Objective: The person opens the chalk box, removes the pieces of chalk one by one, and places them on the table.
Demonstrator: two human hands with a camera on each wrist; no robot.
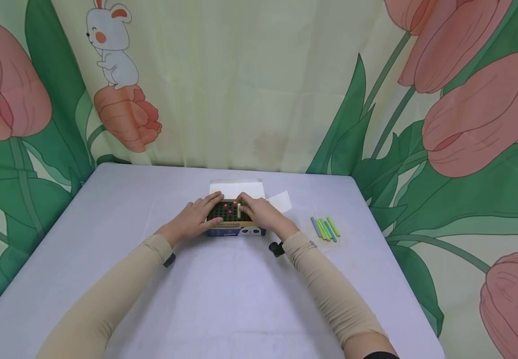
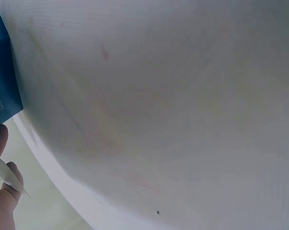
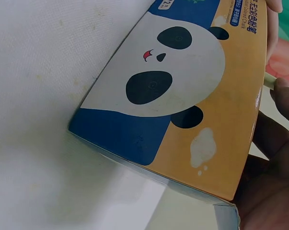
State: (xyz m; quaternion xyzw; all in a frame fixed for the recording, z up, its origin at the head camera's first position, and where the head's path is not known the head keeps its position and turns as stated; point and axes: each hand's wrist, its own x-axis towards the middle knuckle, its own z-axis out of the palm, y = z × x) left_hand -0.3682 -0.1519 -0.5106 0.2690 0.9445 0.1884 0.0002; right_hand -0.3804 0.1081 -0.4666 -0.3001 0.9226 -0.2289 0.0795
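A blue and orange chalk box (image 1: 227, 232) with a panda on its front stands mid-table, its top opened back. Inside, a dark insert with rows of holes holds a few red and pink chalk ends. My left hand (image 1: 193, 219) rests across the box's left end, fingers stretched to the back edge and thumb over the front part. Over the right half of the insert, my right hand (image 1: 263, 214) pinches a pale yellow chalk stick (image 1: 239, 211) that stands upright. In the right wrist view the printed box front (image 3: 225, 143) hides much of that hand.
Several blue and green chalk sticks (image 1: 321, 229) lie side by side on the table, right of the right forearm. The white lid flap (image 1: 236, 189) stands behind the box, and a side flap (image 1: 281, 201) sticks out right. A tulip-printed curtain (image 1: 241, 99) hangs behind the table.
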